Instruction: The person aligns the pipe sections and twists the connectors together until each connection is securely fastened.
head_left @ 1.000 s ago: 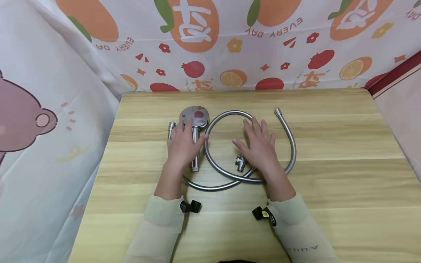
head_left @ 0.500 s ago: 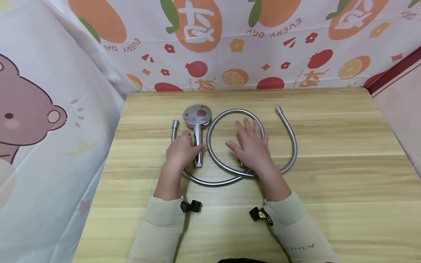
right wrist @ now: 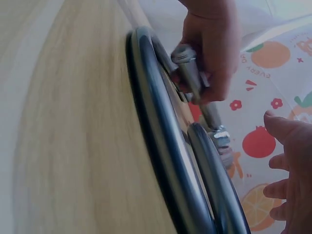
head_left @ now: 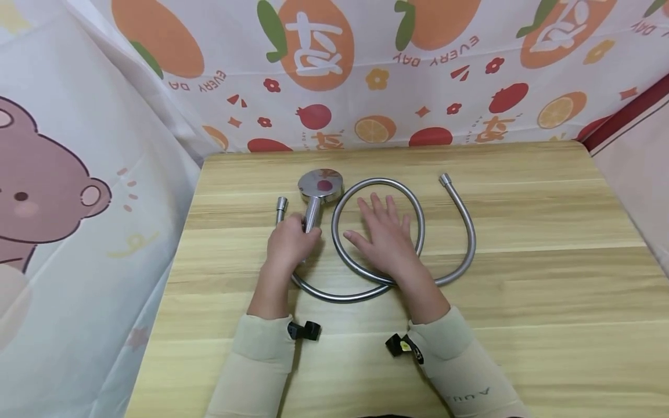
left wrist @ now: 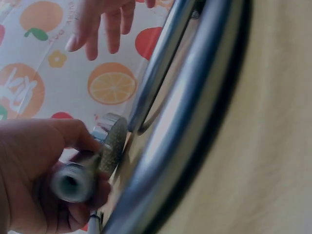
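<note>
My left hand (head_left: 288, 244) grips the handle of a chrome shower head (head_left: 321, 183), its round head pointing away from me. In the left wrist view the handle's hollow end (left wrist: 73, 184) sticks out of the fist toward the camera. The right wrist view shows the same handle (right wrist: 192, 73) held at a slant. My right hand (head_left: 385, 241) hovers, fingers spread and holding nothing, above a looped metal shower hose (head_left: 470, 238). One hose end lies beside my left hand, the other at the far right. A small metal fitting seen earlier is hidden beneath my right hand in the head view.
The wooden table (head_left: 549, 244) reaches to a fruit-print cloth (head_left: 387, 87) hung along its back edge. On the left hangs a cloth (head_left: 78, 290) with a bear print. Small black devices (head_left: 312, 331) are strapped at both wrists.
My left hand has closed round the shower head's handle and tilted it slightly. My right hand has shifted left, over the middle of the hose loop, and now covers the small fitting.
</note>
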Demonstrator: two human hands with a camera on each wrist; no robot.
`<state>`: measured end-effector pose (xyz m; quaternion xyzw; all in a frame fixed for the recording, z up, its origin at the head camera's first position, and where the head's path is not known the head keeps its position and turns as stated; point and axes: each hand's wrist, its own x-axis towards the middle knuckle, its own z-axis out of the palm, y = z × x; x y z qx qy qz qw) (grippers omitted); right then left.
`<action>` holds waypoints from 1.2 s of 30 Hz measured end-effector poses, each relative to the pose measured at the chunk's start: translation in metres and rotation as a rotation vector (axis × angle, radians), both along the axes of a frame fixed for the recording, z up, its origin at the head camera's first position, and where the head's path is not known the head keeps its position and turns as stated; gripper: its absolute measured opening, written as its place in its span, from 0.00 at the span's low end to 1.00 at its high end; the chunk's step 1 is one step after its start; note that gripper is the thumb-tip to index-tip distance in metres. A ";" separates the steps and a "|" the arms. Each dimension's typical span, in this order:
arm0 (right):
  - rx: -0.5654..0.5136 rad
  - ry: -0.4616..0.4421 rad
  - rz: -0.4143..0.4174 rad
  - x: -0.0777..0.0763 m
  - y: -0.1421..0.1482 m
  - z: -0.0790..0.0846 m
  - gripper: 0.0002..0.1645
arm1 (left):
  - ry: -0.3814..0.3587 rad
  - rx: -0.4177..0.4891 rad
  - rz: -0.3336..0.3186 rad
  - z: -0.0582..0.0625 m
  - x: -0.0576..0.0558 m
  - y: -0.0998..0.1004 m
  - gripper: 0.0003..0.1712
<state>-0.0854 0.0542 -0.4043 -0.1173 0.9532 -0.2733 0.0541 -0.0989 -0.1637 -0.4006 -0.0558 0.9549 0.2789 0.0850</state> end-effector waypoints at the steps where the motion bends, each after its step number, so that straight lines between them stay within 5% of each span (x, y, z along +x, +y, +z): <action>1: -0.002 -0.003 0.003 0.000 -0.002 0.000 0.47 | 0.023 0.026 0.016 -0.001 -0.001 -0.003 0.17; 12: -0.026 -0.012 0.045 -0.002 -0.024 0.001 0.47 | 0.124 0.552 0.212 -0.013 -0.013 -0.035 0.16; 19: -0.047 -0.019 0.070 -0.003 -0.041 -0.001 0.45 | 0.093 1.009 0.399 -0.020 -0.019 -0.051 0.19; 25: -0.031 -0.009 0.135 -0.007 -0.063 0.000 0.40 | 0.089 1.315 0.447 -0.025 -0.023 -0.061 0.20; 31: -0.038 -0.040 0.205 -0.016 -0.090 0.005 0.33 | 0.104 1.511 0.503 -0.030 -0.028 -0.060 0.16; 36: -0.050 -0.108 0.179 -0.029 -0.112 0.010 0.25 | 0.074 1.587 0.521 -0.034 -0.028 -0.054 0.15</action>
